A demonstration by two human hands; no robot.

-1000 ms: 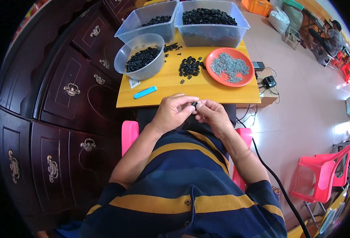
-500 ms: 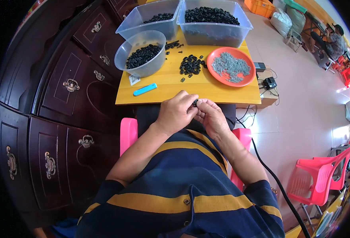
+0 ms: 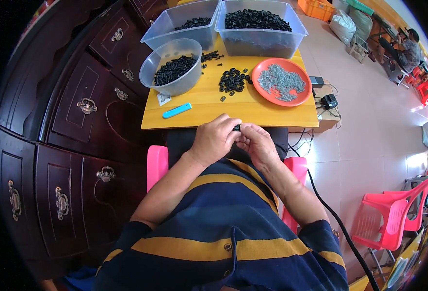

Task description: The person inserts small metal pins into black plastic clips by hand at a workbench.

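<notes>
Just off the table's near edge, my left hand [image 3: 215,137] and my right hand [image 3: 257,141] meet around a small black plastic part [image 3: 236,127]. The fingers of both hands pinch it, hiding most of its shape. On the yellow table [image 3: 252,113] ahead lies a loose pile of small black plastic parts [image 3: 233,80]. To its right, an orange-red plate [image 3: 303,100] holds many thin silvery metal pieces [image 3: 282,80]. A light-blue box-cutter-shaped tool [image 3: 177,110] rests near the table's front left.
A round clear tub [image 3: 194,80] and two rectangular clear bins [image 3: 265,41] [image 3: 168,36] hold black parts at the back. Dark wooden drawers [image 3: 73,126] stand close on my left. A black cable [image 3: 337,218] runs past my right arm. Another person [image 3: 410,51] sits far right.
The fingers have shifted slightly around the black part, which looks turned a little. Both hands otherwise stay in nearly the same place, and the things on the table have not moved.
</notes>
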